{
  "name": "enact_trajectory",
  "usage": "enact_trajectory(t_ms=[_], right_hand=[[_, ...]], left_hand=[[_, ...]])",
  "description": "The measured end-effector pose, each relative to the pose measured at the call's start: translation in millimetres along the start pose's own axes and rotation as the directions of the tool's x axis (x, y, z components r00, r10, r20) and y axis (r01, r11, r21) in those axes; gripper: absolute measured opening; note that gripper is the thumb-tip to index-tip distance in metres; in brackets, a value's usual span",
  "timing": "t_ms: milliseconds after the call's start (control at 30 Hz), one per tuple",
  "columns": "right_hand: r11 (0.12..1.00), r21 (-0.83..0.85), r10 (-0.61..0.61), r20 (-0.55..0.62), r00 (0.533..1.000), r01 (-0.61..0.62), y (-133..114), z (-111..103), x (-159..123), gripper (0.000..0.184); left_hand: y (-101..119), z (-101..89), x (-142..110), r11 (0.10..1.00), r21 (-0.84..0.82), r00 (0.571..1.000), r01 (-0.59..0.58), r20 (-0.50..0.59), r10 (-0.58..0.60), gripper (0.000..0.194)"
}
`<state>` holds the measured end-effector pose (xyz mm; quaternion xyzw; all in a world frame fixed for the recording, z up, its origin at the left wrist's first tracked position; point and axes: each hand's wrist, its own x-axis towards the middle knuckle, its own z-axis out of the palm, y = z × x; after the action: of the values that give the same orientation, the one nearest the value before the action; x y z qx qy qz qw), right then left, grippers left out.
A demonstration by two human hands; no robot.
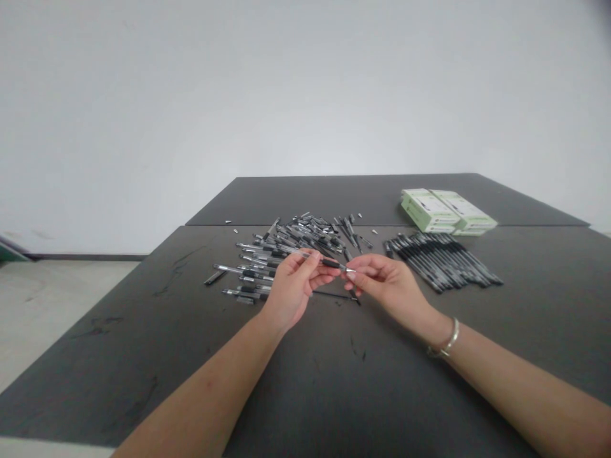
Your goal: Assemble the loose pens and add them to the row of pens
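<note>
My left hand (292,286) is closed around a clear gel pen (329,263) with a black grip, its point turned to the right. At that end, my right hand (389,280) pinches the silvery pen tip (350,270) between thumb and fingers. Whether the tip is screwed onto the barrel is too small to tell. Beneath the hands, a thin dark rod (334,295), perhaps a refill, lies on the table. Loose pens and pen parts (310,232) are heaped just behind my left hand, with several pens (258,267) spread out to its left.
Right of my right hand, many black-capped pens (443,261) lie side by side in a slanted row. Two green-and-white boxes (429,216) stand behind them. A few small silvery tips (375,232) are scattered near the seam of the black table (119,356). A white wall rises behind.
</note>
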<state>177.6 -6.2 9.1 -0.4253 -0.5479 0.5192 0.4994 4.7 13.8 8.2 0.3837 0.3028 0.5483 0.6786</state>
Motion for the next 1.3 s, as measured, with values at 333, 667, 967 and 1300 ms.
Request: enact_trajectory(t_ms=[333,667,967,1300], right_hand=[[0.998,-0.04,-0.045,-0.052,0.998,0.042,0.8,0.0,-0.8,0.024],[0.988,-0.149,-0.025,0.028,0.999,0.029,0.0,-1.5,-2.9,0.036],[0.999,0.025,-0.043,0.063,0.997,0.042,-2.7,-2.2,-2.8,0.027],[0.986,-0.167,0.007,0.091,0.996,0.008,-4.2,-2.2,-3.1,0.045]], left_hand=[[0.4,0.1,-1.5,1.0,0.027,0.998,-0.003,0.065,0.001,0.015],[0.4,3.5,-4.8,0.998,0.065,0.998,-0.01,0.07,0.006,0.017],[-0.3,0.9,-3.2,0.997,0.067,0.996,-0.029,0.082,0.023,0.015],[0.3,2.3,-5.0,0.996,0.084,0.993,-0.012,0.119,0.002,0.015]])
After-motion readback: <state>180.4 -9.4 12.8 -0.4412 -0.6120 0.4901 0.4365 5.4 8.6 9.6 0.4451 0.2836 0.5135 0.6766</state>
